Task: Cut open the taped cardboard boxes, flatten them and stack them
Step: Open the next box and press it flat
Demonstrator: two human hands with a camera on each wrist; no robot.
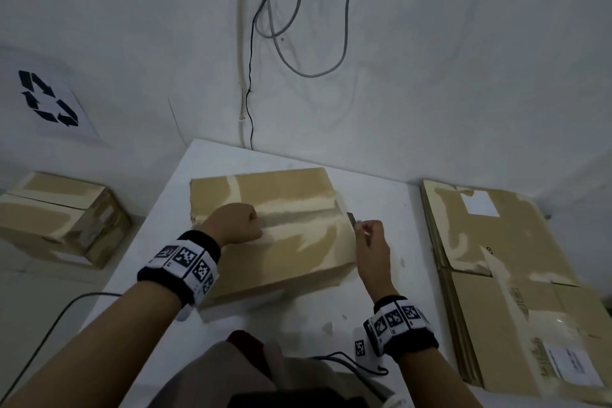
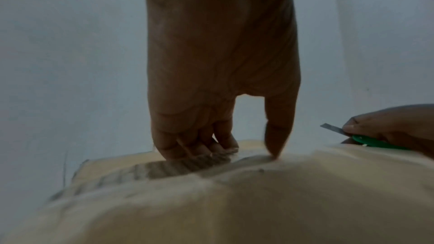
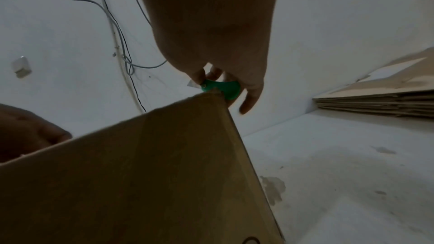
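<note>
A brown cardboard box [image 1: 281,242] lies on the white table [image 1: 381,318], with its top seam slit along the middle. My left hand [image 1: 236,223] sits on the box top. Its fingers [image 2: 199,146] curl onto the exposed corrugated edge of a flap [image 2: 178,166], and the thumb [image 2: 276,136] presses beside the seam. My right hand [image 1: 371,242] grips a green utility knife [image 3: 223,89] at the box's right end. The bare blade [image 1: 351,218] points up and away, just off the box's right edge [image 3: 231,127].
A stack of flattened boxes [image 1: 506,275] lies at the right of the table. Another taped box [image 1: 63,219] stands lower down at the left, under a recycling sign [image 1: 49,99]. Cables [image 1: 288,43] hang on the wall behind, and one cable [image 1: 351,363] runs along the table's front edge.
</note>
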